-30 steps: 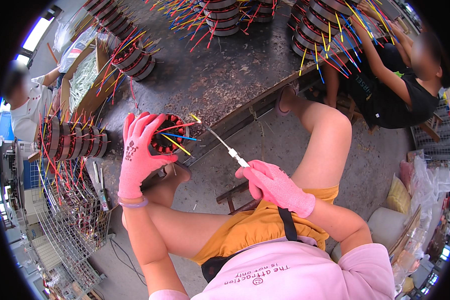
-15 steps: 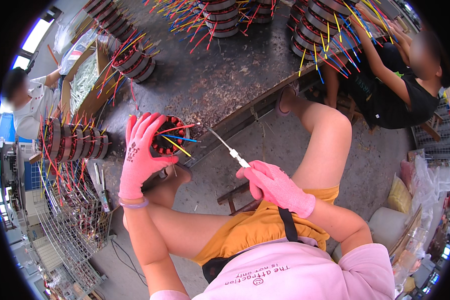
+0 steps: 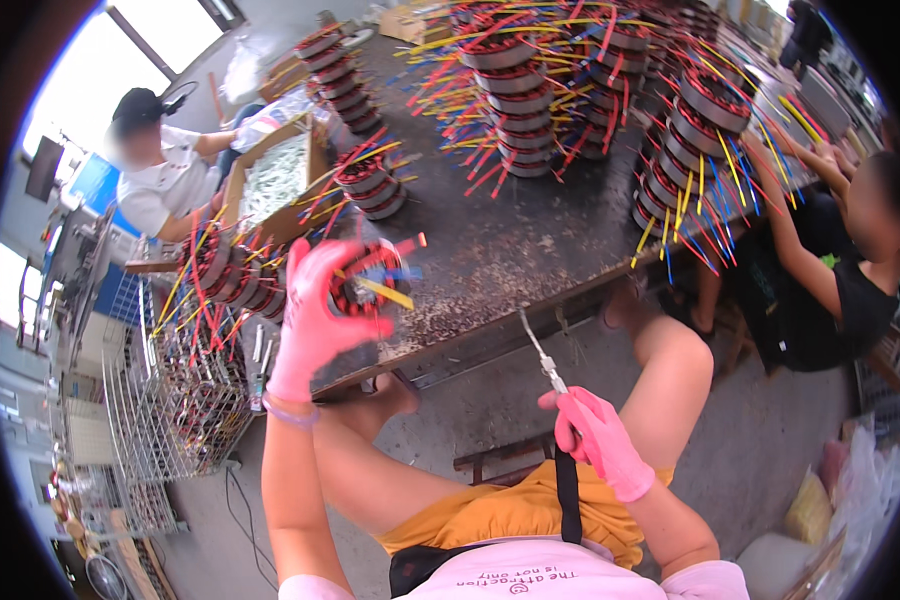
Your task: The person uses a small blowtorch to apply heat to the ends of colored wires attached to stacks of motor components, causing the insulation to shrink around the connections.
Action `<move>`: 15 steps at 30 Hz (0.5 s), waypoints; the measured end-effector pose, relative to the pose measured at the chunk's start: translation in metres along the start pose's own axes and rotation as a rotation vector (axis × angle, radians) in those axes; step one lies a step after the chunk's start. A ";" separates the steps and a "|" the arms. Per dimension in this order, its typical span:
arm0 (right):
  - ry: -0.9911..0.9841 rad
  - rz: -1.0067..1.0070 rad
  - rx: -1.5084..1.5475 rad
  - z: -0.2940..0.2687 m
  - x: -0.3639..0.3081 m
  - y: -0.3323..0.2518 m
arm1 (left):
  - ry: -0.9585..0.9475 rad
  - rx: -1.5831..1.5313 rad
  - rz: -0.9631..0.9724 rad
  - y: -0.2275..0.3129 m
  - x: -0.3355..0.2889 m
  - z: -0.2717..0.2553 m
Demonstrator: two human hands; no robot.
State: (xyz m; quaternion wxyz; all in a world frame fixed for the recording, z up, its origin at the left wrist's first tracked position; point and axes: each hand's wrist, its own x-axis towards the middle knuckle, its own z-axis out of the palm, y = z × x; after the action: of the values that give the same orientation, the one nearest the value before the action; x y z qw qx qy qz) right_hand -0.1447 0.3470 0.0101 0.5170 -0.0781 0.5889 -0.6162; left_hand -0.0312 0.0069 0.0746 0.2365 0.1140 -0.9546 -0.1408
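My left hand [image 3: 315,315], in a pink glove, curls its fingers and thumb around a motor stator [image 3: 348,292] at the table's near edge. Red, blue and yellow lead wires [image 3: 395,290] stick out of the stator to the right, blurred by motion. My right hand [image 3: 598,438], also gloved in pink, is closed around the handle of a slim tool [image 3: 548,365] with a pale collar and a thin, slightly bent metal tip. That tip points up toward the table edge, apart from the stator and its wires.
Stacks of wound stators [image 3: 520,110] with coloured leads stand on the dark worn table [image 3: 440,240]. A cardboard box [image 3: 288,165] of pale slim pieces sits at the left. Wire baskets [image 3: 160,400] are left of my legs. One person [image 3: 165,170] sits far left, another [image 3: 820,270] at right.
The tool in my right hand has drawn back from the wire ends, down and to the right. My left hand has moved with the stator. The view has tilted up, showing more of the table.
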 end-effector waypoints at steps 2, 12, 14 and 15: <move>-0.034 -0.016 0.001 0.000 0.001 -0.003 | 0.186 0.025 -0.058 -0.012 0.022 -0.019; -0.047 -0.042 0.137 -0.015 0.001 -0.004 | 0.245 -0.518 -0.452 -0.126 0.138 0.017; -0.026 -0.048 0.150 -0.021 0.000 -0.006 | 0.215 -0.486 -0.443 -0.141 0.147 0.032; -0.014 -0.048 0.142 -0.024 0.000 -0.007 | 0.188 -0.465 -0.452 -0.136 0.150 0.040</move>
State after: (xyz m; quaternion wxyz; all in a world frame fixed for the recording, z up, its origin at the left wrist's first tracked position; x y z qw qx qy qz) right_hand -0.1656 0.3611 0.0089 0.5106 -0.0597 0.5382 -0.6679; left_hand -0.1594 -0.1544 0.0599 0.3060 0.2784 -0.8215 -0.3924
